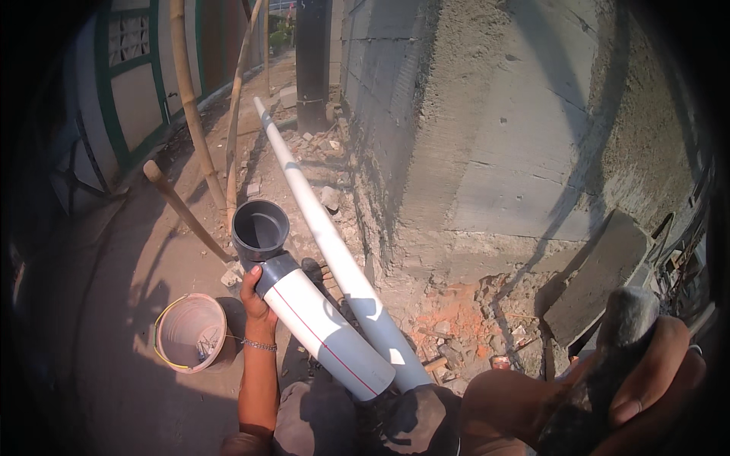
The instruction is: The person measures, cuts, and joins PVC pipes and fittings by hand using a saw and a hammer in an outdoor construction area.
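Note:
My left hand (258,296) is closed round the upper end of a short white pipe (327,327), just below a dark grey elbow fitting (262,228). The elbow's round mouth faces upward. A red line runs along the pipe, and its lower end is close above my knees. At the lower right, my right hand (658,376) is raised near the camera. Its fingers are wrapped round a rough, dark grey, bar-shaped thing (627,319), whose kind I cannot make out. A long white pipe (323,228) slants beside the short one, its near end by my knee.
A bucket (190,334) with a yellow rim stands left of my forearm. Bamboo poles (194,114) lean ahead. A rough concrete wall (502,152) rises at the right, with rubble (456,334) at its foot and a grey slab (597,277) leaning there. A green-framed door (133,106) is far left.

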`<move>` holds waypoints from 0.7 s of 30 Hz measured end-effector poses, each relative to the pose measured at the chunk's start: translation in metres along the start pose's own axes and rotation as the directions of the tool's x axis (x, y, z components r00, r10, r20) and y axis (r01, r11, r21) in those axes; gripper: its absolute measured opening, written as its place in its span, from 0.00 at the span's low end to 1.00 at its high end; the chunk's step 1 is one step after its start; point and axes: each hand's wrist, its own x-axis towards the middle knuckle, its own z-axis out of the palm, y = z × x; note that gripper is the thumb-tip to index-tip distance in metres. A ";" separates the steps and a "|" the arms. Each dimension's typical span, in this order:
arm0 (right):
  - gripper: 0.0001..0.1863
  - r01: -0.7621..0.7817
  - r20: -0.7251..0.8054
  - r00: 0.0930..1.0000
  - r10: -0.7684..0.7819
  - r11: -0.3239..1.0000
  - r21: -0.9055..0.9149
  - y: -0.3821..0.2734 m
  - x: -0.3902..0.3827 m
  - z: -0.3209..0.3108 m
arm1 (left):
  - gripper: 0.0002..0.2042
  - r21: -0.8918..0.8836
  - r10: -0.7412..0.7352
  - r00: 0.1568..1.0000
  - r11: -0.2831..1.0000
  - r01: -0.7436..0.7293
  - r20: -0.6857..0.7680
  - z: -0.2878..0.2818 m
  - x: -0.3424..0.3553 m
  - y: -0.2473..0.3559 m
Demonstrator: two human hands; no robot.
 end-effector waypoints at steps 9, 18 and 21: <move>0.11 0.039 -0.040 0.998 -0.038 0.999 0.007 0.000 0.010 0.000 | 0.27 0.006 -0.063 0.994 0.998 0.063 0.092 -0.017 0.025 -0.021; 0.14 0.281 -0.188 0.956 -0.227 0.897 0.342 0.004 0.023 -0.014 | 0.28 0.063 0.033 0.999 0.997 -0.035 0.029 0.023 0.004 -0.026; 0.16 0.339 -0.153 0.941 -0.302 0.845 0.415 -0.003 0.032 0.013 | 0.25 -0.004 -0.003 0.999 1.000 0.003 0.040 0.021 0.010 -0.018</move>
